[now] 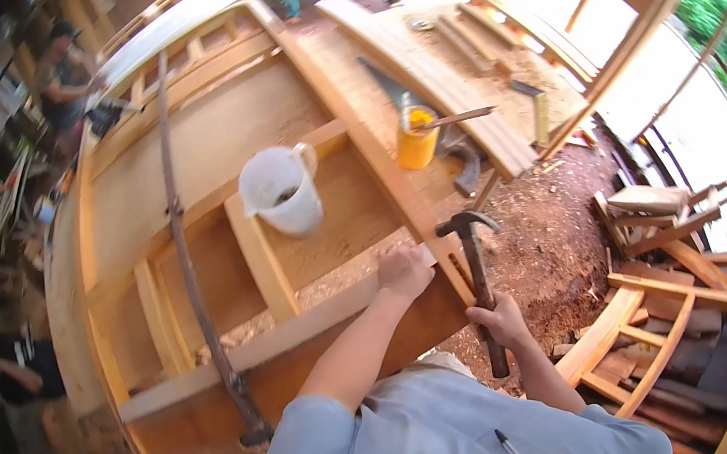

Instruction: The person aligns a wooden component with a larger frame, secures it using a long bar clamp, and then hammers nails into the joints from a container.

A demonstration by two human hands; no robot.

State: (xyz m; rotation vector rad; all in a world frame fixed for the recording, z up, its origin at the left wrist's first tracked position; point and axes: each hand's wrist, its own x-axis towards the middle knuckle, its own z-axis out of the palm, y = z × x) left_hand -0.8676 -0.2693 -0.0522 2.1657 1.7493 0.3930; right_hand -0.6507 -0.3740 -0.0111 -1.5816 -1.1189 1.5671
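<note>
My right hand (pixel 500 319) is closed around the handle of a claw hammer (pixel 478 268), held upright with its head at the frame's near right corner. My left hand (pixel 404 270) is curled over the right end of the pale near rail (pixel 304 331) of a large wooden frame (pixel 314 64); its fingertips are hidden. Across the frame lies a long dark bar clamp (pixel 185 255), reaching past the near rail. A white plastic jug (pixel 284 203), with something dark inside, stands on the frame beyond my left hand.
Right of the frame are a yellow container (pixel 416 144) with a stick across it, boards (pixel 425 75), a handsaw (pixel 382 81) and a square (pixel 539 109). Curved wooden frames (pixel 648 339) and scraps lie at lower right. One person (pixel 63 84) is at far left, another (pixel 20 372) nearer.
</note>
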